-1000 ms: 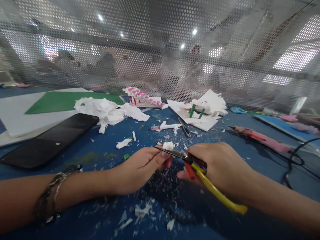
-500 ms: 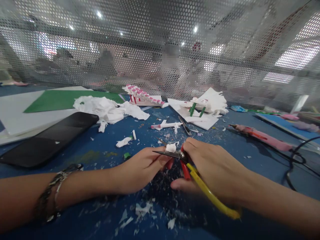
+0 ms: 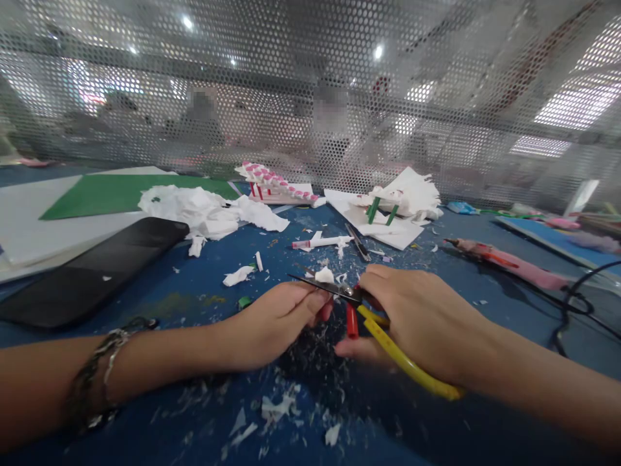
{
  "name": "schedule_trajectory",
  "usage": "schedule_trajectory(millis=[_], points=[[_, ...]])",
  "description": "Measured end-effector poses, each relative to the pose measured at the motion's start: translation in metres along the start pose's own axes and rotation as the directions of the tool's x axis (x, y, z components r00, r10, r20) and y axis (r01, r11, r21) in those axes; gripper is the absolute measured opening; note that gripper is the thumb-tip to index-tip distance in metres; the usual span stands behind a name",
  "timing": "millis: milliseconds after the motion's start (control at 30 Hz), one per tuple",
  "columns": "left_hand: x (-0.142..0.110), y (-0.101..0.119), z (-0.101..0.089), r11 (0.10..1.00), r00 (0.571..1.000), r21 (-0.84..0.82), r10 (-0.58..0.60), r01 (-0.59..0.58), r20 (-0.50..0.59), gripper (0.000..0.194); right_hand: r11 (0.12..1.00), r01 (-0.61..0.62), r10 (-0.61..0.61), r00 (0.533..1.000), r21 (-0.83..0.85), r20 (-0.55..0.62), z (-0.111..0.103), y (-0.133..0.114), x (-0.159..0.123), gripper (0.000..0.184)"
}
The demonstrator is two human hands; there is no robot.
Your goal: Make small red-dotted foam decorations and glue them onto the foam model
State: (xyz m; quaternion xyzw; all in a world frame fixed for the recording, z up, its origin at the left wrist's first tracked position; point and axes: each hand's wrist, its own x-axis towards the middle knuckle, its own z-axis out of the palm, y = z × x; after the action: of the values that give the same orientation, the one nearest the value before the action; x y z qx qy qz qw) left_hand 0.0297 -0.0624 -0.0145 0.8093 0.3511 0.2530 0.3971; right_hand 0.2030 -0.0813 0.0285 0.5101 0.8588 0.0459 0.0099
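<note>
My right hand [image 3: 422,317] grips a pair of scissors [image 3: 348,293] with dark blades and a long yellow handle. A red part [image 3: 352,321] shows just below the pivot, between thumb and fingers. The blades point left, passing over the fingertips of my left hand [image 3: 279,323]. That hand is closed in a pinch on a small white piece [image 3: 325,275], which sticks up behind the blades. Whether the piece is paper or foam I cannot tell. Its lower end is hidden by fingers and blades.
Crumpled white paper [image 3: 194,210], a black phone [image 3: 97,272] and a green sheet [image 3: 130,194] lie left. Behind stand a pink-dotted model [image 3: 276,184] and a white model with green legs [image 3: 402,200]. A pink glue gun [image 3: 514,264] with cable rests right. White scraps [image 3: 281,408] litter the table.
The scissors have turned slightly, with their blades now slanting more down to the right. The white piece sits a little further left and higher. Both hands stay nearly in place.
</note>
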Motion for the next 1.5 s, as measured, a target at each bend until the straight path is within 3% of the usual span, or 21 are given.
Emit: schedule_trajectory(millis=[133,533,867,967,1067,1200,1300,1500], points=[[-0.001,0.0,0.0,0.998,0.998,0.015,0.065,-0.065,0.023,0.03,0.999,0.039,-0.039,0.999,0.026,0.002,0.0,-0.002,0.0,0.064],[-0.001,0.0,-0.001,0.997,0.997,0.059,0.035,-0.039,0.066,0.032,0.998,-0.054,0.053,0.998,0.046,0.019,-0.002,0.001,0.002,0.059],[-0.001,0.004,-0.001,0.998,0.996,0.058,0.03,-0.035,0.084,0.033,0.994,-0.059,0.053,0.996,0.087,0.068,-0.001,0.004,0.002,0.055],[0.0,0.005,-0.002,0.998,0.997,0.066,0.005,-0.01,0.074,0.033,0.996,-0.054,0.051,0.998,0.067,0.045,-0.001,0.006,0.0,0.055],[0.0,0.008,-0.005,0.989,0.992,0.139,0.041,-0.057,0.119,0.034,0.997,-0.03,0.03,1.0,0.068,0.0,-0.002,0.007,-0.001,0.055],[-0.005,0.018,-0.019,0.903,0.932,0.364,0.094,-0.227,0.35,0.029,0.996,-0.069,0.068,0.997,0.058,0.019,-0.003,0.013,0.001,0.052],[-0.009,0.027,-0.037,0.806,0.884,0.502,0.056,-0.314,0.463,0.021,0.991,-0.133,0.133,0.99,-0.003,0.044,-0.005,0.022,0.003,0.042],[-0.006,0.024,-0.078,0.696,0.929,0.691,-0.093,-0.196,0.357,0.021,0.981,-0.115,0.116,0.993,-0.157,-0.001,-0.024,0.042,0.029,0.033]])
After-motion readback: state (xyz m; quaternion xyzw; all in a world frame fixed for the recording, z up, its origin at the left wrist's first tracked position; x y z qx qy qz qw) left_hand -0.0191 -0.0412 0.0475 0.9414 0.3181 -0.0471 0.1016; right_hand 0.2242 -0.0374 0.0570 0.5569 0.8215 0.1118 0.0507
